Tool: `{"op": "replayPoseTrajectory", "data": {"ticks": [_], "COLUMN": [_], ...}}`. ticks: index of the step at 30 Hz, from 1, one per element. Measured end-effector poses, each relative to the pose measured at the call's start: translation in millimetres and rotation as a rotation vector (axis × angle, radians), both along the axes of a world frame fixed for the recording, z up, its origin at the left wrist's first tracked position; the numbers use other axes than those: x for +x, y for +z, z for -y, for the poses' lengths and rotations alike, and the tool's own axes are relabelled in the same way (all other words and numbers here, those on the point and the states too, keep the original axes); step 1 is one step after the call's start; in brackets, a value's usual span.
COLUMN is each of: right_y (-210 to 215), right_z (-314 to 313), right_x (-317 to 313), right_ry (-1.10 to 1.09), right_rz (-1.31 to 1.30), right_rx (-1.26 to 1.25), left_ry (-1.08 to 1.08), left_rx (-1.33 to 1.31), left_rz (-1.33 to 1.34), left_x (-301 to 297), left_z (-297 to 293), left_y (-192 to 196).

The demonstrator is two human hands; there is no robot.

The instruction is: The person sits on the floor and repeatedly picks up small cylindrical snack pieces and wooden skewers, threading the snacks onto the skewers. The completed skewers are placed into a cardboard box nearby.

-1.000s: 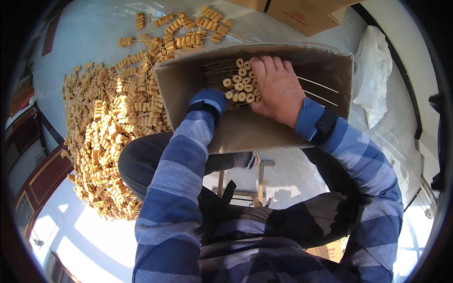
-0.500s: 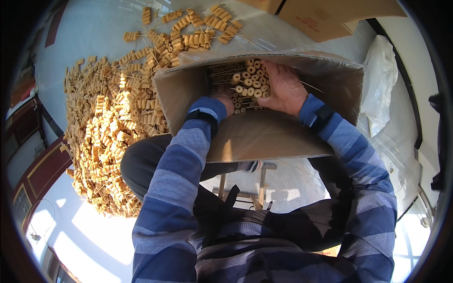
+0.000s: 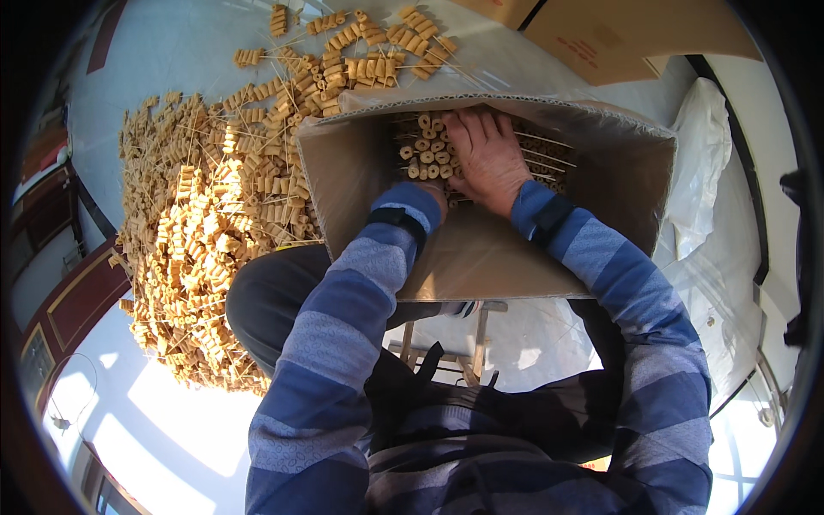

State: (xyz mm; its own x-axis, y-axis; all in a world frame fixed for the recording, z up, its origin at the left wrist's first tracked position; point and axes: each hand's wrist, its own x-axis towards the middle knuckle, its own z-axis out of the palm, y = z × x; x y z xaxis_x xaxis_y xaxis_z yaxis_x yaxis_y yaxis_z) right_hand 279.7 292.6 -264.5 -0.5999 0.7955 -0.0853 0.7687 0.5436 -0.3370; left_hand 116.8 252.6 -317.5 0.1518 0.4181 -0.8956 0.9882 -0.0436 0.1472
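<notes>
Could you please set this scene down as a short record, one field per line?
Left hand: inside the cardboard box, partly hidden; its grip cannot be seen
Right hand: against the skewered rolls in the box, thumb spread from fingers
Left of box: large pile of skewered rolls, partly sunlit
Right of box: whitish plastic sheet

skewered rolls were tan, hollow | pose: packed side by side, hole ends showed | loc: lay in open brn ctn
</notes>
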Motion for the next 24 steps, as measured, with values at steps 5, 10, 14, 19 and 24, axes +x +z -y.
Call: {"op": "replayPoseTrajectory", "data": {"ticks": [5, 10, 14, 19, 24], "right_y": [-17.3, -31.3, -37.8, -48.1, -64.3], "right_z": [-4.5, -8.1, -9.1, -10.1, -14.1], "right_x": [-2.6, -15.2, -21.2, -34.5, -37.0], "right_ry": [0.059, 0.099, 0.102, 0.106, 0.137], "right_rz": [-0.002, 0.034, 0.062, 0.072, 0.038], "right_rx": [0.075, 0.115, 0.121, 0.094, 0.086], "left_ry": [0.037, 0.052, 0.029, -0.018, 0.029], "left_rx": [0.006, -0.012, 0.007, 0.214, 0.08], "left_rz": [0.019, 0.007, 0.011, 0.025, -0.019], "left_x": [0.6, -1.9, -0.4, -1.8, 7.2], "left_z": [-2.7, -2.4, 6.2, 24.3, 10.9], "left_y": [-5.4, -0.4, -16.9, -22.1, 2.6]}}
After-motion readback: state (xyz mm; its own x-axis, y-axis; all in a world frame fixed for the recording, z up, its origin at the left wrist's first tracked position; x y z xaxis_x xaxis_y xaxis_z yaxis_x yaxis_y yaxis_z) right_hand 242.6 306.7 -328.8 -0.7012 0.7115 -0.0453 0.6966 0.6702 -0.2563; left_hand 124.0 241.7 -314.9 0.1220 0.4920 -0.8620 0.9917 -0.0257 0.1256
